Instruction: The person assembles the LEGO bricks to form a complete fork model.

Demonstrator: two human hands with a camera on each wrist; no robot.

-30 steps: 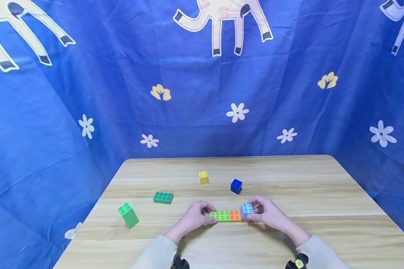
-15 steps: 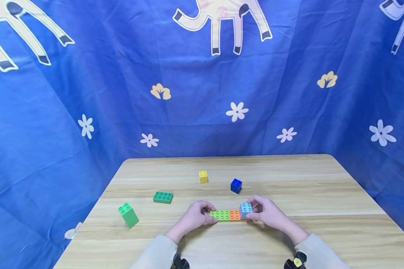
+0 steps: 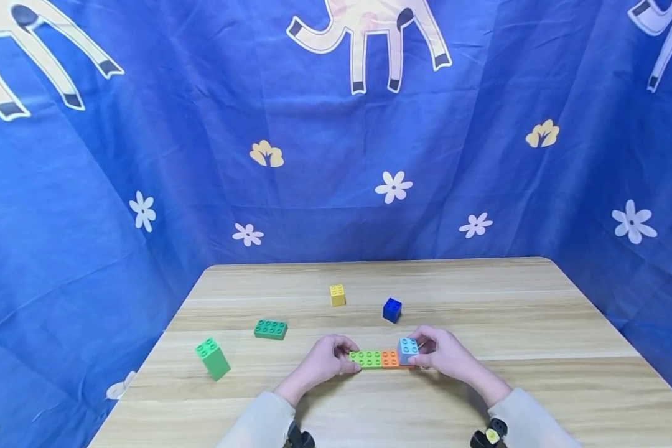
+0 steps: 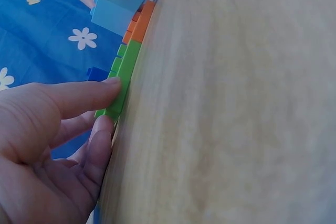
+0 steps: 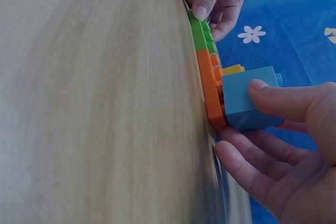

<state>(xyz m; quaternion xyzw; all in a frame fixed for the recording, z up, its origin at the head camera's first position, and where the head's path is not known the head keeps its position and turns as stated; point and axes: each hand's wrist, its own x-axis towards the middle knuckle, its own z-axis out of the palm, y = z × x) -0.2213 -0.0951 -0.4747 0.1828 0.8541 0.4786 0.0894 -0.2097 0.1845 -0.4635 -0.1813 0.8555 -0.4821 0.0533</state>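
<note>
A light green toy brick (image 3: 366, 359) lies flat on the table, end to end with an orange brick (image 3: 391, 358). My left hand (image 3: 327, 359) pinches the green brick's left end between thumb and fingers. With thumb and fingers, my right hand (image 3: 441, 352) grips a light blue square block (image 5: 249, 98), studs up, at the orange brick's right part. In the right wrist view that block sits slightly askew against the orange studs (image 5: 217, 72); whether it is pressed on fully I cannot tell. It hides part of the orange brick.
Behind the hands stand a yellow block (image 3: 338, 295) and a dark blue block (image 3: 392, 310). To the left are a flat dark green brick (image 3: 270, 329) and a tall green block (image 3: 213, 359). Blue patterned cloth (image 3: 313, 205) hangs beyond the wooden table (image 3: 537, 323).
My right hand and the light blue block have shifted very slightly left over the orange brick. The left hand keeps its hold on the green brick in the same place.
</note>
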